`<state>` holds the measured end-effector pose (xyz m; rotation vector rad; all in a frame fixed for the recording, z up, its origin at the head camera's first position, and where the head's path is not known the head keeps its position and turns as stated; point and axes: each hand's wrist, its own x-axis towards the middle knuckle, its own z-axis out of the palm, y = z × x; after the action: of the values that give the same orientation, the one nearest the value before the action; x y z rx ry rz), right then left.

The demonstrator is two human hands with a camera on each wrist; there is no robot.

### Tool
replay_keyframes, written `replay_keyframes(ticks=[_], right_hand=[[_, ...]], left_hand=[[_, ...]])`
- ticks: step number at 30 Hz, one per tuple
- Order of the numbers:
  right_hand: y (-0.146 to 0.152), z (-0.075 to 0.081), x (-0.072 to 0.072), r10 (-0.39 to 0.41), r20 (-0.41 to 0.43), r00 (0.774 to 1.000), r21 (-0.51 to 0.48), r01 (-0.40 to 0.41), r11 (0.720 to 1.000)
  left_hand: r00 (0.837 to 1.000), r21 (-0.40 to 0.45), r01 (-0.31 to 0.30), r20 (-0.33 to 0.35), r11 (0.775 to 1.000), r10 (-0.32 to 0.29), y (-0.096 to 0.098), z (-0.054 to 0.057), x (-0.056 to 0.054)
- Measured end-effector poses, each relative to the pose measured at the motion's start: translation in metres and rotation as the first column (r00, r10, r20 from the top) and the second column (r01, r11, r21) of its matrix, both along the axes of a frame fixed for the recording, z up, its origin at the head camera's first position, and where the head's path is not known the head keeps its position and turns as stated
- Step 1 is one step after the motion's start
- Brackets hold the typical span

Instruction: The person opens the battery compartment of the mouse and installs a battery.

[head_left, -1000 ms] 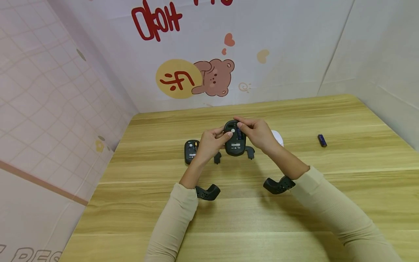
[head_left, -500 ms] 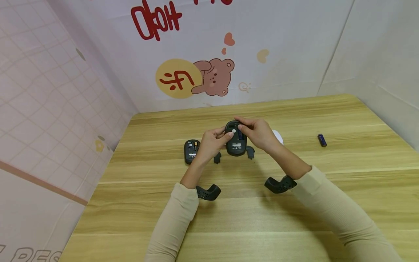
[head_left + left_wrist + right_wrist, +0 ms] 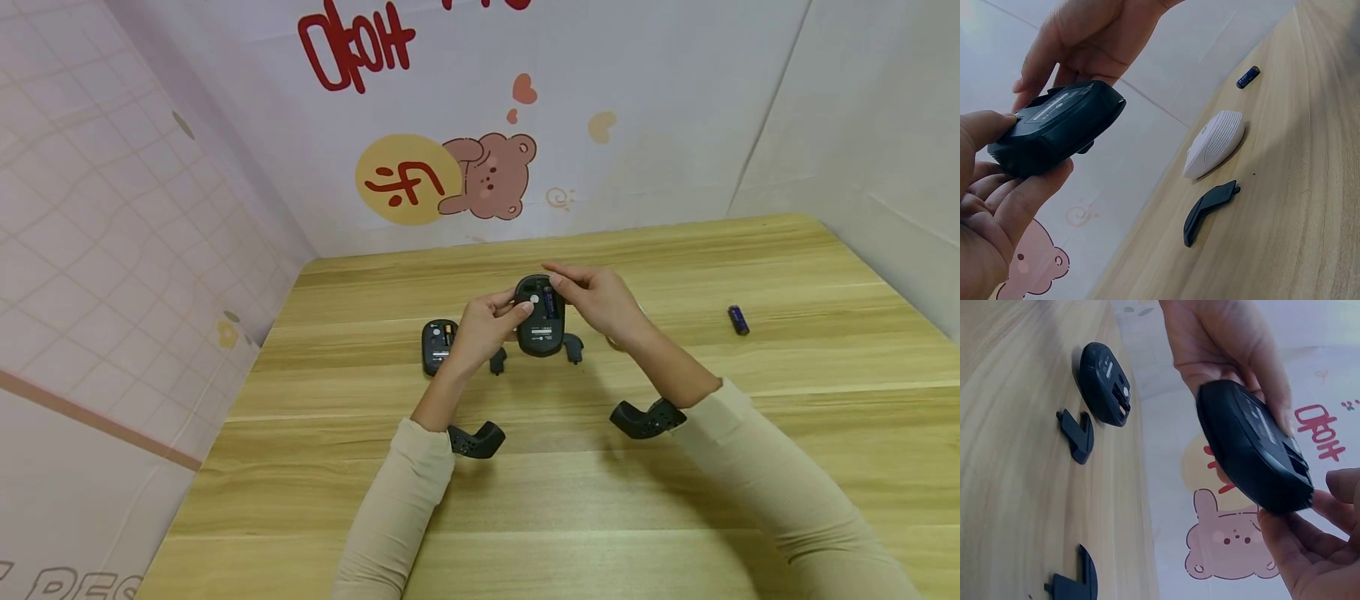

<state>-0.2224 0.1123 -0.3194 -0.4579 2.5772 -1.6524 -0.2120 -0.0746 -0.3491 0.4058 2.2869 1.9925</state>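
In the head view, my left hand (image 3: 486,329) grips a black computer mouse (image 3: 540,337) above the table, underside towards me, thumb on its face and fingers behind. Its battery compartment is uncovered, with a dark blue battery (image 3: 550,305) inside. My right hand (image 3: 603,304) is at the mouse's upper right corner. In the right wrist view, fingertips (image 3: 1272,522) of this hand meet the mouse's end while its thumb stands off it. Two black battery covers (image 3: 573,348) (image 3: 498,362) lie on the table below.
A second black mouse (image 3: 437,348) lies upside down at the left, a yellowish battery showing in it. A white mouse (image 3: 1216,144) sits beyond my right hand, mostly hidden in the head view. One loose blue battery (image 3: 738,321) lies at the right. Behind the table (image 3: 555,492) stands a printed wall.
My right hand has shifted slightly right, its thumb sliding off the battery compartment to the mouse's corner, so the blue battery shows more. The left hand has held the mouse nearly still.
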Motion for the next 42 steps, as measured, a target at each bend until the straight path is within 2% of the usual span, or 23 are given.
replay_keyframes(ticks=[12,17,23,27,33,37,42], right_hand=[[0.02,0.009,-0.002,-0.098,-0.046,0.994,-0.152,0.09,0.984],[0.027,0.012,-0.003,-0.118,-0.055,0.991,-0.242,0.102,0.965],[0.032,0.015,0.0,-0.146,-0.052,0.988,-0.277,0.127,0.952],[0.033,0.014,0.001,-0.147,-0.058,0.987,-0.292,0.124,0.948],[0.033,0.013,0.001,-0.141,-0.069,0.988,-0.304,0.114,0.946],[0.033,0.012,0.001,-0.144,-0.07,0.987,-0.301,0.117,0.946],[0.033,0.012,0.001,-0.145,-0.064,0.987,-0.304,0.119,0.945]], left_hand=[[0.997,-0.025,-0.059,0.046,0.998,0.06,-0.002,-0.007,-0.004],[0.995,-0.081,-0.087,0.037,0.993,0.09,-0.004,-0.015,-0.007],[0.989,-0.13,-0.098,0.096,0.987,0.111,-0.005,-0.029,-0.008],[0.985,-0.211,-0.125,0.087,0.969,0.146,-0.003,-0.037,-0.008],[0.979,-0.334,-0.178,0.03,0.925,0.2,0.002,-0.044,-0.01],[0.98,-0.384,-0.179,0.008,0.906,0.197,0.004,-0.048,-0.011],[0.984,-0.402,-0.165,-0.007,0.9,0.178,0.005,-0.05,-0.012]])
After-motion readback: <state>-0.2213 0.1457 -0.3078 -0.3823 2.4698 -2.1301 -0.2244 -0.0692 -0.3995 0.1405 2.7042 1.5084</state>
